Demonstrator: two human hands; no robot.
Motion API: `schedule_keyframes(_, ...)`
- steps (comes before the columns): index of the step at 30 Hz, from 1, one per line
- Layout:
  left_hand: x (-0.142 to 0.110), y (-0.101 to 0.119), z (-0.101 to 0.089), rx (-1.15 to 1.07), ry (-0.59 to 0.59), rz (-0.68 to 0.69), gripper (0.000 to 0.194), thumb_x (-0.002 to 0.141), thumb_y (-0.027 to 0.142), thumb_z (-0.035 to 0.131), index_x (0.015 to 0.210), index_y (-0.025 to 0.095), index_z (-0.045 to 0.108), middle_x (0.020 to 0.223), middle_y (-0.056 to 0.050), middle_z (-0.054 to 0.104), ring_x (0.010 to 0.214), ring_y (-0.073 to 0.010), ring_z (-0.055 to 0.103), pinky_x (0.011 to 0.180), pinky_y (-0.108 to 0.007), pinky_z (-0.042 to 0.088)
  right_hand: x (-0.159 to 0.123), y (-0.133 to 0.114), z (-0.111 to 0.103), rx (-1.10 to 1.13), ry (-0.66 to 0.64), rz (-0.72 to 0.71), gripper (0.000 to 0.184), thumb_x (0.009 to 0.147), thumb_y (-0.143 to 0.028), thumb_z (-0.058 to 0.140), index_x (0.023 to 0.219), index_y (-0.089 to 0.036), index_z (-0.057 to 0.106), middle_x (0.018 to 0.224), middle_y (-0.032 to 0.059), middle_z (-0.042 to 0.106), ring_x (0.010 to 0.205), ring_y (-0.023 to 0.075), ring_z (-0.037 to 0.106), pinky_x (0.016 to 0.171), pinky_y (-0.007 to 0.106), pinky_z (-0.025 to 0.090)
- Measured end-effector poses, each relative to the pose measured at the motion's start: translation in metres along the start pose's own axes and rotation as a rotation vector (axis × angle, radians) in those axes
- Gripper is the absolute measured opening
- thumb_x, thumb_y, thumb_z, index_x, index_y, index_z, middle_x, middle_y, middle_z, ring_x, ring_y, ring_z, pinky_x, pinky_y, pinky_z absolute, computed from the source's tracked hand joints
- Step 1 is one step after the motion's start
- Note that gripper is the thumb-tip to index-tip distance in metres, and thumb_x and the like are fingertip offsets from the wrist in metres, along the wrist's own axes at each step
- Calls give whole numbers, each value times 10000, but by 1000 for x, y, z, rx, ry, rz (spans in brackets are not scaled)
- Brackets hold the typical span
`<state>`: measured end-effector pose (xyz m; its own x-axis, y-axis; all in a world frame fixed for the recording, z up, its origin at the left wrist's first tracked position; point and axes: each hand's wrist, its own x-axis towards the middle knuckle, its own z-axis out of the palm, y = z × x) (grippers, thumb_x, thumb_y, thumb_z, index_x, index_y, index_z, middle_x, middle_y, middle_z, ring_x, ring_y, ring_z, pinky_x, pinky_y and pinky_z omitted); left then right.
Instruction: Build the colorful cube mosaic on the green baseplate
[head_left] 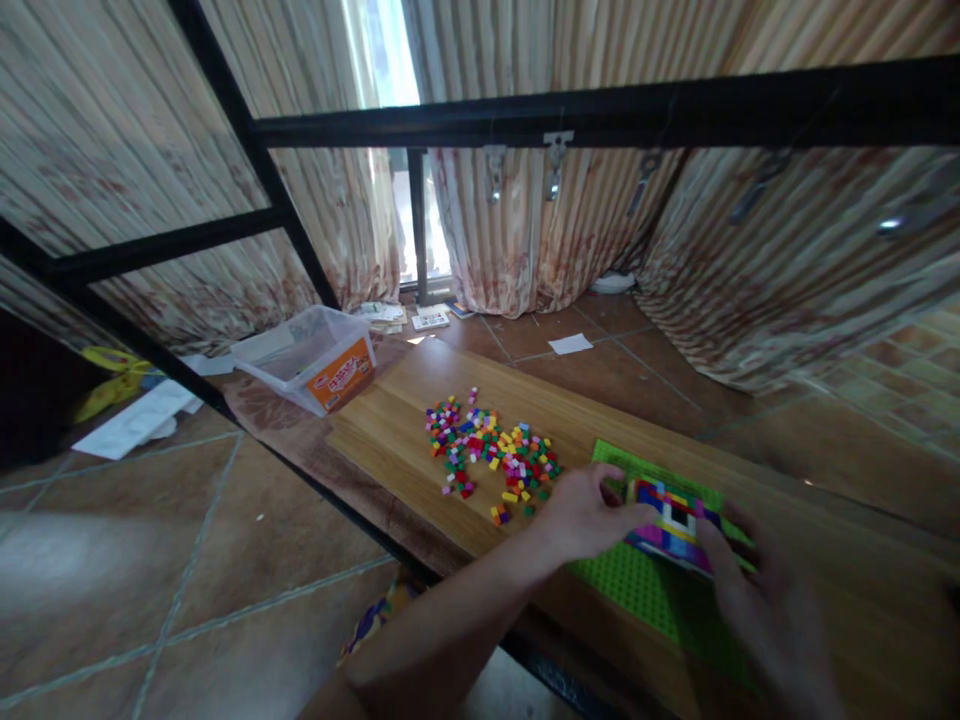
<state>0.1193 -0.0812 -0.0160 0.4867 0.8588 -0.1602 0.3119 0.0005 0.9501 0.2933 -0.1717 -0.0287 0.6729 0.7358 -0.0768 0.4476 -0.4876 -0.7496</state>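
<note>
While both hands are working over the green baseplate [637,590], the person is holding a multicoloured brick build [664,546] between them. The left hand [589,515] is pinching its near-left end, thumb along the top edge; the right hand [757,585], partly blurred, is closing around the opposite end, so the grip is spanning the build from side to side. The build is sitting slightly tilted above the baseplate; whether it is touching the studs, I cannot tell. The step in hand is looking like steadying or adjusting the build, and any next move is calling for even pressure from both ends so no bricks are popping loose.

Loose bricks [517,465] are lying scattered on the wooden table [405,400], the nearest ones just beside the left hand and leaving little free room there. A clear plastic box [262,362] with an orange label is standing at the table's far-left corner. A black metal frame [525,122] is crossing in front of the curtains [487,240], apparently blocking neither hand.
</note>
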Motion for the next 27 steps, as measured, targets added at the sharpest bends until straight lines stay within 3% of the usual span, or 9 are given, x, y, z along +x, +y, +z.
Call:
schedule_keyframes(4, 9, 1, -43, 127, 139, 97, 329, 853, 379, 620, 1043, 129, 716, 849, -61, 726, 742, -163, 644, 682, -261, 498, 5, 13, 7, -1, -13, -171, 717, 819, -680, 512, 1391, -250, 547, 1271, 135, 654, 974, 310, 678, 858, 485, 526)
schedule_keyframes(6, 12, 0, -69, 258, 278, 91, 260, 875, 284, 576, 1041, 138, 714, 890, -64, 737, 788, -168, 661, 751, -275, 509, 8, 19, 9, -31, -24, -220, 656, 833, -660, 497, 1357, -275, 577, 1288, 111, 648, 994, 307, 671, 884, 493, 520)
schedule_keyframes(9, 12, -7, -106, 514, 511, -13, 280, 872, 193, 551, 1112, 158, 690, 1015, -84, 742, 936, -201, 677, 870, -312, 507, 11, 24, 8, -22, -47, -197, 630, 823, -648, 512, 1325, -279, 604, 1224, 100, 679, 937, 296, 684, 846, 479, 543)
schedule_keyframes(11, 9, -12, -126, 711, 578, -50, 341, 853, 141, 545, 1172, 150, 667, 1124, -113, 716, 1045, -229, 654, 943, -335, 484, 13, 24, 7, 3, -65, -199, 629, 816, -645, 525, 1315, -271, 610, 1209, 99, 683, 960, 299, 681, 860, 475, 542)
schedule_keyframes(14, 5, -20, -147, 901, 503, -82, 456, 824, 97, 535, 1270, 143, 621, 1199, -130, 685, 1151, -250, 606, 1024, -358, 435, 13, 25, 5, 6, -87, -219, 620, 821, -644, 527, 1314, -278, 610, 1228, 96, 676, 978, 302, 679, 868, 477, 539)
schedule_keyframes(18, 5, -26, -157, 991, 341, -96, 529, 759, 56, 552, 1277, 135, 618, 1237, -129, 673, 1177, -245, 592, 1052, -348, 407, 13, 27, 3, -10, -77, -244, 595, 821, -626, 540, 1304, -289, 623, 1220, 85, 683, 970, 294, 683, 822, 432, 557)
schedule_keyframes(22, 6, -27, -154, 1013, 338, -65, 458, 783, 58, 527, 1206, 171, 660, 1205, -104, 692, 1143, -236, 607, 1044, -355, 409, 13, 25, 2, 23, -105, -226, 588, 818, -615, 550, 1298, -283, 624, 1209, 77, 693, 982, 286, 686, 826, 411, 560)
schedule_keyframes(27, 5, -25, -156, 996, 365, -94, 281, 796, 81, 529, 982, 156, 726, 1031, -115, 733, 1048, -242, 645, 986, -347, 446, 13, 23, 1, 8, -121, -183, 607, 814, -637, 550, 1305, -286, 620, 1215, 86, 689, 908, 278, 700, 797, 424, 566)
